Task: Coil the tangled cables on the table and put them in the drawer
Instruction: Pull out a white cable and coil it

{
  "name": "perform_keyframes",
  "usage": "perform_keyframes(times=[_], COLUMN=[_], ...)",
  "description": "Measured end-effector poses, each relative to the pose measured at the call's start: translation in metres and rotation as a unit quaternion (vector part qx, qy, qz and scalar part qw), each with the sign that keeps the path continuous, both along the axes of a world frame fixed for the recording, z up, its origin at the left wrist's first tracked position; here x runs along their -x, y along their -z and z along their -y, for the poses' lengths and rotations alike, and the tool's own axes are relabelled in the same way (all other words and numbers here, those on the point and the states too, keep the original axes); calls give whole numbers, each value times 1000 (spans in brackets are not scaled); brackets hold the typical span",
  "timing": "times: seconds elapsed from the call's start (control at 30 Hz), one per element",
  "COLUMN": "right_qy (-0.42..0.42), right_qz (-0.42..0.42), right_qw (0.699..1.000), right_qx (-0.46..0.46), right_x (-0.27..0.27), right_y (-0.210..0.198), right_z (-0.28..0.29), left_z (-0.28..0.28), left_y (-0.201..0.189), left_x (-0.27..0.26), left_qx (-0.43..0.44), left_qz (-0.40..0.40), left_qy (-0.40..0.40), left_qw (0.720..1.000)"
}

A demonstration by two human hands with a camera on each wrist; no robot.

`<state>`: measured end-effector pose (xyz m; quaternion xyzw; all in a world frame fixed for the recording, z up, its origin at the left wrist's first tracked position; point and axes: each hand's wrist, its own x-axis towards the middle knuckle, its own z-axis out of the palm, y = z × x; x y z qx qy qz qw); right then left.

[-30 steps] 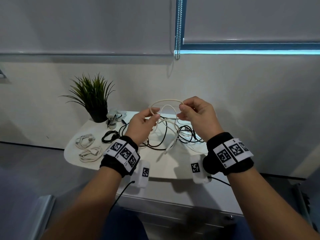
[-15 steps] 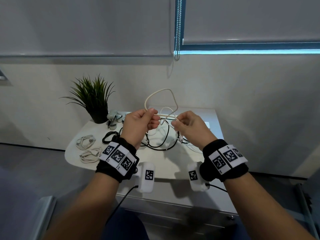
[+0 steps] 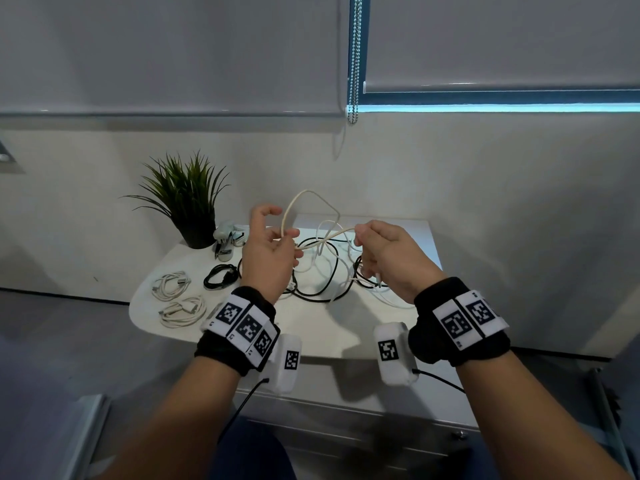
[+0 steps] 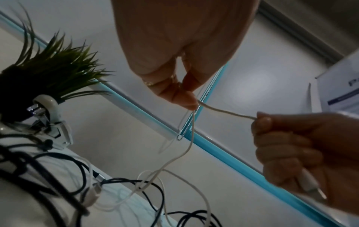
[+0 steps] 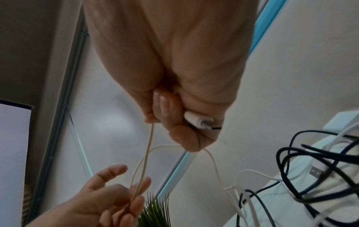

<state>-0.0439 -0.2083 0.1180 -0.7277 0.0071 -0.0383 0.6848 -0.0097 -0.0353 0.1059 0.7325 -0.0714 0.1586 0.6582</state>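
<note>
A cream-white cable (image 3: 313,195) stands in a loop above my two hands, over the table (image 3: 311,327). My left hand (image 3: 289,237) pinches the loop's base between thumb and finger, index finger raised; the pinch (image 4: 191,100) shows in the left wrist view. My right hand (image 3: 362,237) is curled round the cable's free end, its white connector (image 5: 198,121) sticking out of the fist. A short stretch of cable (image 4: 225,111) runs taut between the hands. Below lies a tangle of black and white cables (image 3: 322,275). The closed drawer front (image 3: 346,427) lies under the table edge.
Two white coiled cables (image 3: 171,284) (image 3: 183,310) and a black coil (image 3: 220,275) lie at the table's left. A potted plant (image 3: 187,199) and a stapler (image 3: 227,239) stand at the back left. A bead chain (image 3: 353,64) hangs by the wall.
The loop, first held level between both hands, now stands up from my left hand's pinch. Both hands dropped a little, and my left index finger lifted off the cable.
</note>
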Motion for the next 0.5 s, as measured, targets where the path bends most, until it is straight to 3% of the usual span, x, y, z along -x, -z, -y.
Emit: perform_keyframes(times=[0.1, 0.2, 0.3, 0.5], right_qy=[0, 16, 38, 70], right_qz=[14, 37, 63, 132], right_qw=[999, 990, 977, 936], right_qx=[-34, -132, -200, -320], right_x=[3, 3, 1, 1], right_y=[-5, -13, -18, -26], right_z=[-1, 1, 5, 7], left_z=[-2, -3, -1, 5], left_y=[10, 18, 25, 40], left_x=[-2, 0, 6, 21], left_qx=[-101, -201, -245, -369], left_qz=[-8, -18, -30, -8], left_qy=[34, 64, 124, 210], left_qw=[994, 977, 961, 905])
